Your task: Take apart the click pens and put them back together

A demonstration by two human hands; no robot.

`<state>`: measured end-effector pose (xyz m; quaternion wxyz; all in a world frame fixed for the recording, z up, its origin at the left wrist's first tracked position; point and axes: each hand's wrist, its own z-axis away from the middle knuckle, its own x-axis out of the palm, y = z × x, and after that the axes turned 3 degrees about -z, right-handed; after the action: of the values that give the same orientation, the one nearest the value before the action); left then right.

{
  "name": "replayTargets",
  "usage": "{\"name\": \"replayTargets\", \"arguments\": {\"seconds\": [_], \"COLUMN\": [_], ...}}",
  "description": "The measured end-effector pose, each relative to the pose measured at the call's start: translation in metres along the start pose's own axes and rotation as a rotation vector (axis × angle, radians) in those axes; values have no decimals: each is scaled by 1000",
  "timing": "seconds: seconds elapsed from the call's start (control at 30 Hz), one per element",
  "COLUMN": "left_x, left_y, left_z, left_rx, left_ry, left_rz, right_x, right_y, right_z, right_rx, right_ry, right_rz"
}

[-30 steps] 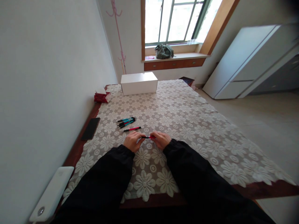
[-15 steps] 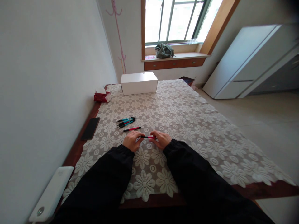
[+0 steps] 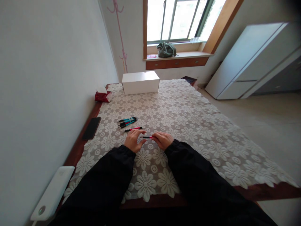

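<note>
Both hands are low over the near middle of the bench (image 3: 258, 191), and between them sits a red pen (image 3: 147, 137), lying roughly level, left to right. The right hand (image 3: 164, 140) is curled closed around the pen's right end, fingers wrapped over it; the left hand (image 3: 133, 140) has its fingertips pinched in at the pen's dark left tip, the rest of that hand loosely bent. Just beyond the left hand, apart from it, another red pen (image 3: 133, 128) lies flat on the lace cloth (image 3: 188, 125), and a little farther and to the left rests a small cluster of pens (image 3: 127, 121), blue and red, touching one another. Out at the left edge, where bare wood shows beside the cloth, a dark phone (image 3: 91, 128) lies along the wall side. At the near left corner a white device (image 3: 52, 195) sits right on the edge. Far down the bench, a white box (image 3: 140, 82) stands across the far end, with a red tissue pack (image 3: 102, 95) to its left near the wall. The whole right half of the cloth is bare, a wide stretch running out to the scalloped right edge, past which the floor (image 3: 270, 125) lies open. The wall hems in the left side closely. On the far window sill a green bag (image 3: 166, 50) sits.
</note>
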<state>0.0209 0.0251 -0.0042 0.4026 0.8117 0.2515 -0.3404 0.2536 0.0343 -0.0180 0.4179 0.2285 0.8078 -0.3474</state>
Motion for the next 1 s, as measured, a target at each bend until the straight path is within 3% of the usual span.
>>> {"name": "replayTargets", "arguments": {"seconds": [0.43,0.63,0.83,1.0], "left_x": [1,2,1,2], "left_y": [2,-2,-1,0], "left_z": [0,0,-1,0], "left_rx": [-16,20,22,-17], "left_ry": [54,-30,38,10], "left_rz": [-34,-93,-63,-86], "right_x": [0,1,2,1], "right_y": [1,1,2,1], "right_z": [-1,-1,0,-2], "right_rx": [-29,-43,-19,-39], "right_ry": [-5,0,39,62], "right_rz": [4,10,5,26]}}
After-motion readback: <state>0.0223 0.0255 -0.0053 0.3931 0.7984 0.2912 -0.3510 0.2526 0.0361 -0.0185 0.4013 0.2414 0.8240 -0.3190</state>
